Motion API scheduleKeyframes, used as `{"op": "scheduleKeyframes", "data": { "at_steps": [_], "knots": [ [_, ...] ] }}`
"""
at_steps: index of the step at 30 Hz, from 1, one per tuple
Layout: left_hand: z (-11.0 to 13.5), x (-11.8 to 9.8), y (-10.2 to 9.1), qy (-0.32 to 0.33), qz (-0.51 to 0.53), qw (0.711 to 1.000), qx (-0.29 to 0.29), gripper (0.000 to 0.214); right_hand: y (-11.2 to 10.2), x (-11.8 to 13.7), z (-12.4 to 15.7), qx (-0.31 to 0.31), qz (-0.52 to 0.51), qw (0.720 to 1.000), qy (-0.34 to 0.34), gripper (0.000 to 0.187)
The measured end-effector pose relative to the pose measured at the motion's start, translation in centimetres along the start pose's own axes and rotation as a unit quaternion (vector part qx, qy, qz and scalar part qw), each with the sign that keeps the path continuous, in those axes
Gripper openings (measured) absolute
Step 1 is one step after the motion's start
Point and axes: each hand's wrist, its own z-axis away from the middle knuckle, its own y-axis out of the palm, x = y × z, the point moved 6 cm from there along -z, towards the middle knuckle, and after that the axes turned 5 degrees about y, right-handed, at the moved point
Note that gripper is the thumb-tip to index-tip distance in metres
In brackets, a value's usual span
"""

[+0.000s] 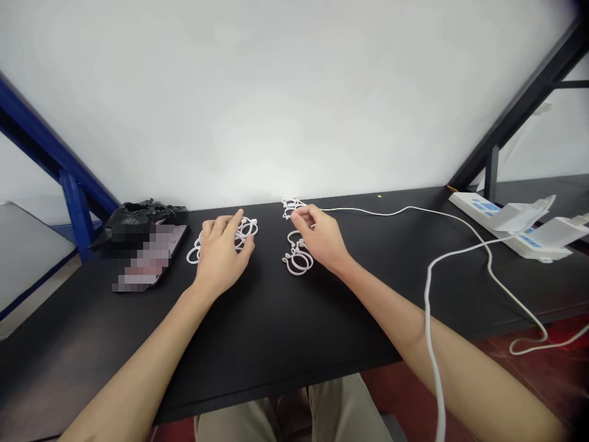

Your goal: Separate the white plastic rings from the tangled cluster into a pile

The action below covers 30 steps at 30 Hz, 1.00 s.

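Tabletop point(276, 344) runs black from the front edge above my knees back to the white wall point(276, 104), with bare surface between my forearms and in front of both wrists. To my left, a phone point(159, 255) and a crumpled black bag point(142, 213) hem in that side; to my right, a thin cable point(386, 213) snakes along the back, a thicker white cable point(429, 288) passes over my right forearm, and a white power strip point(469, 207) sits well apart. One tangle of white rings point(251, 227) lies under my left hand point(221, 255), showing past both sides of it; a second cluster point(299, 263) lies beside and just below my right hand point(324, 239), and a small back group point(289, 204) is just beyond its fingertips. My left hand is palm down, thumb apart from loosely stretched fingers. On my right, thumb and forefinger come close together over curled fingers; whether they pinch a ring, I cannot tell.
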Motion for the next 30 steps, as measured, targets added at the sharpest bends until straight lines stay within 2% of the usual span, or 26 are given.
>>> {"op": "scheduleKeyframes", "data": {
  "at_steps": [5,11,18,25,30],
  "knots": [
    [-0.1,0.9,1.5,-0.015,-0.054,0.997,0.059,0.058,-0.4,-0.3,-0.3,-0.004,0.04,0.999,-0.015,0.017],
    [0.1,1.2,1.5,-0.031,-0.059,0.995,0.07,0.06,-0.1,-1.1,-0.4,0.012,0.102,0.994,-0.021,0.015],
    [0.3,0.1,1.5,-0.003,-0.024,0.995,0.096,0.05,0.4,-2.2,-0.5,0.088,0.259,0.962,0.003,0.02],
    [0.6,-1.4,1.3,0.046,0.024,0.993,0.102,0.042,0.7,-1.5,0.3,0.096,0.254,0.962,-0.014,0.028],
    [0.8,-2.1,1.3,0.067,0.043,0.992,0.099,0.037,1.5,-1.9,0.6,0.108,0.29,0.951,-0.015,0.018]
  ]
}}
